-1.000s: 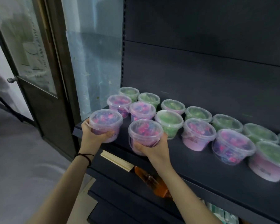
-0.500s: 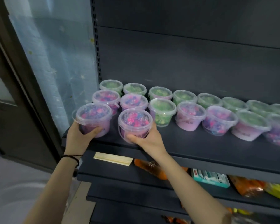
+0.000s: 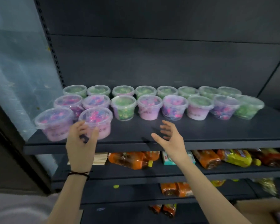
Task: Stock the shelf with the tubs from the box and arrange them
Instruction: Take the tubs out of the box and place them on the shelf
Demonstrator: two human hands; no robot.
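Two pink-and-blue tubs stand at the front left of the dark shelf (image 3: 200,131): the left tub (image 3: 54,122) and the right tub (image 3: 96,121). Behind them run a middle row of mixed pink and green tubs (image 3: 149,107) and a back row of green tubs (image 3: 167,91). My left hand (image 3: 81,143) hovers in front of the right tub, fingers loosely spread, holding nothing. My right hand (image 3: 170,138) is open over the shelf's front edge, apart from any tub. A corner of the cardboard box (image 3: 263,207) shows at the bottom right.
A glass door panel (image 3: 21,75) bounds the shelf on the left. The lower shelves carry orange and yellow snack packets (image 3: 207,158), a teal box (image 3: 168,159) and a stack of wooden sticks (image 3: 100,158). The shelf's front strip to the right of the two front tubs is bare.
Both hands let go of the two front tubs, which now stand on the shelf, and drew back toward the shelf edge. The camera swung right and down.
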